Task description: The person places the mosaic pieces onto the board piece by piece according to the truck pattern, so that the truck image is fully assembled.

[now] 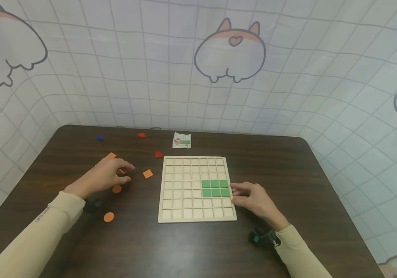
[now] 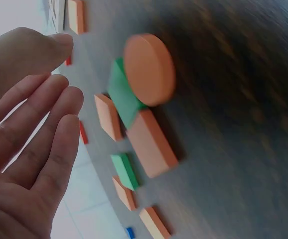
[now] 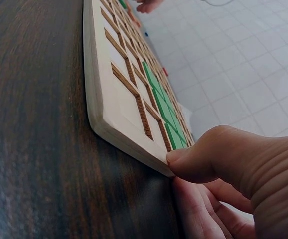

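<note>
My left hand (image 1: 104, 175) hovers over loose pieces left of the board, its fingers relaxed and nothing between them. Beyond its fingers in the left wrist view, an orange disc (image 2: 149, 69) overlaps a green tile (image 2: 121, 92), with an orange square tile (image 2: 151, 144) right beside them. At the right edge of a pale wooden grid board (image 1: 181, 214), my right hand (image 1: 255, 199) holds the rim. Its thumb (image 3: 199, 157) lies on the rim and the fingers sit below it. Two rows of green squares (image 1: 215, 189) fill cells near that edge.
Another orange disc (image 1: 108, 217) lies nearer the front, and an orange square (image 1: 147, 173) sits between left hand and board. Red pieces (image 1: 158, 154) and a blue piece (image 1: 99, 138) are farther back. A small printed card (image 1: 182, 140) lies behind the board.
</note>
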A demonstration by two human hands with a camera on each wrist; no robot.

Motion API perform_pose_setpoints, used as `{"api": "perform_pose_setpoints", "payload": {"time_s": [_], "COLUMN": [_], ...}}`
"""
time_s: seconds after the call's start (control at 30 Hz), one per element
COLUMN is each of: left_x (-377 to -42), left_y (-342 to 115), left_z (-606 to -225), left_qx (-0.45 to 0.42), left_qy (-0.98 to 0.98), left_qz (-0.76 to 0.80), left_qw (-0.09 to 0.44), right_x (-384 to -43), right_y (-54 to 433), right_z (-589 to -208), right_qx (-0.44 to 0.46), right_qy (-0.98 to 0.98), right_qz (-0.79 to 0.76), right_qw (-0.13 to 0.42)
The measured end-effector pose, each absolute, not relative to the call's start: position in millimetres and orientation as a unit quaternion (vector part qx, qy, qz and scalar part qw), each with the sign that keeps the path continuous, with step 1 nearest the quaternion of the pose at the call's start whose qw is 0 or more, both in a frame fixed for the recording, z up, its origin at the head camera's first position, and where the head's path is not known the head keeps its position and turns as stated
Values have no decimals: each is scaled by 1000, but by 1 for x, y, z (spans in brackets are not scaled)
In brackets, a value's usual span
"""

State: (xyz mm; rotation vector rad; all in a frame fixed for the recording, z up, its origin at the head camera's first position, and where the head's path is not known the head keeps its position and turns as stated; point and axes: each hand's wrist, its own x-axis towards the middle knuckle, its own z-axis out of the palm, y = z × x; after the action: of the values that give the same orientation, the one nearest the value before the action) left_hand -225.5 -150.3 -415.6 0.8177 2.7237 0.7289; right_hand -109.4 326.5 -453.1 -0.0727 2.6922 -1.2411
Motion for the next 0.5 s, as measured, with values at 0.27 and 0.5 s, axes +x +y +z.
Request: {"api": "perform_pose_setpoints", "payload": {"time_s": [0.27, 0.5], "left_x": [-225, -224], "left_y": [-168, -175], "left_z": [-422, -428], "left_qx": [269, 273], "left_qy": [922, 920], "left_qz": [256, 263], "left_qw": [105, 105], "right_x": [-110, -109], "right_y": [326, 326], "right_z": [-454, -453], "right_qx": [-21, -18], "right_qy": [901, 901], "right_qz": [-422, -422], "right_qw": [93, 96]}}
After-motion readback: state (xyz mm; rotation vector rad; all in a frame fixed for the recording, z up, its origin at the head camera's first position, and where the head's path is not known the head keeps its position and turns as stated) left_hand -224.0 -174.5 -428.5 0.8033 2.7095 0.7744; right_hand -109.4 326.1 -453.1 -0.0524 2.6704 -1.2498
